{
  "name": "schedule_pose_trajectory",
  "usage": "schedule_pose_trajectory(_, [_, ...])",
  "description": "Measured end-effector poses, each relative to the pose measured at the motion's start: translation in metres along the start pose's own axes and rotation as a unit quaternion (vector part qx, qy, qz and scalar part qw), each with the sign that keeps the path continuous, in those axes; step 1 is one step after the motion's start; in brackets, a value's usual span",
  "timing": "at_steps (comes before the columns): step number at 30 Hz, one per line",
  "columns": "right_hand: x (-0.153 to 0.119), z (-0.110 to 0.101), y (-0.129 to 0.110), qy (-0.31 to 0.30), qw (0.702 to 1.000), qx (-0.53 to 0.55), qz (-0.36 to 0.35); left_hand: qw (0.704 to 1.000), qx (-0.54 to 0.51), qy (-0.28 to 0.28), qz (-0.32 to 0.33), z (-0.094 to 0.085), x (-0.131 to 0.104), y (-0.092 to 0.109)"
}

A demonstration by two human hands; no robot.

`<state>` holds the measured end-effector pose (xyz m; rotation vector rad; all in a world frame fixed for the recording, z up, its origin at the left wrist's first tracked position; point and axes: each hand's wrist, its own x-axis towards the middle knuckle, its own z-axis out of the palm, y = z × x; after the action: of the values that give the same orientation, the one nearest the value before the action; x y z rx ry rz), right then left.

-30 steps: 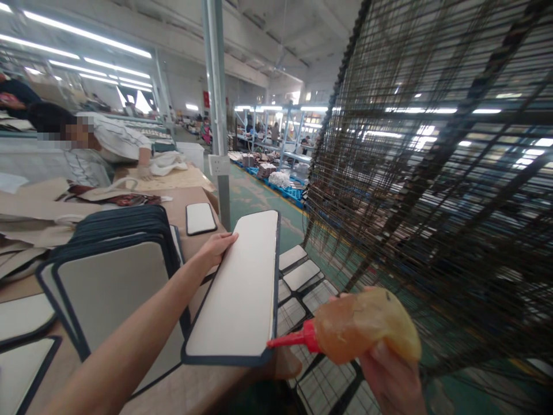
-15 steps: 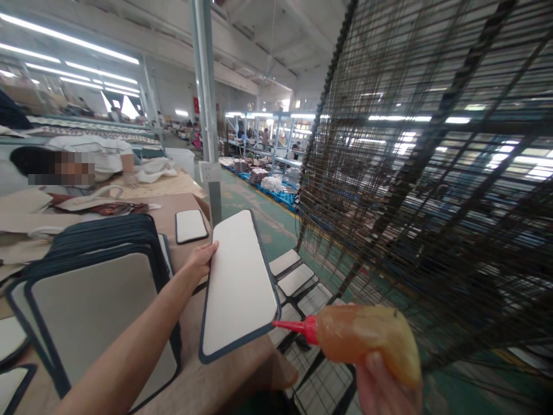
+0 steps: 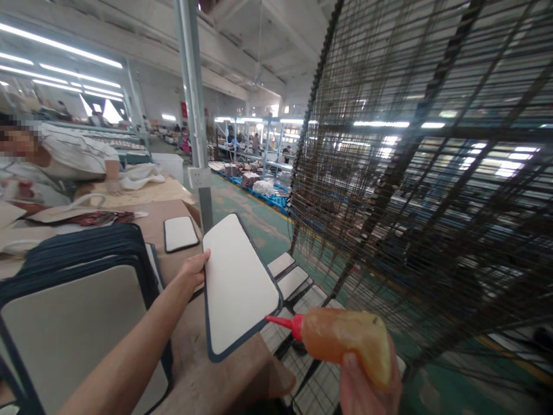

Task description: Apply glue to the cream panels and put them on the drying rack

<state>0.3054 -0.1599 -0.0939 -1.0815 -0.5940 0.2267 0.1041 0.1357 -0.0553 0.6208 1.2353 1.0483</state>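
My left hand grips the left edge of a white panel with a dark blue border, which is held tilted above the table. In my right hand is a squeeze bottle of amber liquid with a red nozzle, lying nearly sideways. The nozzle tip points left and meets the panel's lower border near its right corner; whether liquid comes out cannot be seen. Left of my forearm stands a thick stack of similar bordered panels. A smaller bordered panel lies flat on the table behind my left hand.
A brown-covered table runs below my hands. Wire mesh racks rise at the right, with several panels on the lower rack. A metal post with a socket stands ahead. A person leans over the table at far left.
The nozzle tip has moved left along the panel's lower border, away from the right corner. The panel has turned slightly in my left hand. The view has swung a little to the right.
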Motion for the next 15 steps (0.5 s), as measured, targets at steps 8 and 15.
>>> schedule_pose_trajectory(8, [-0.011, 0.022, -0.003, 0.037, 0.997, 0.022, 0.056, 0.999, -0.033, 0.009, -0.003, -0.001, 0.005, 0.001])
schedule_pose_trajectory(15, [-0.022, 0.037, 0.011, 0.058, 0.996, 0.035, 0.06, 0.995, -0.097, 0.033, 0.0, 0.003, 0.019, 0.001])
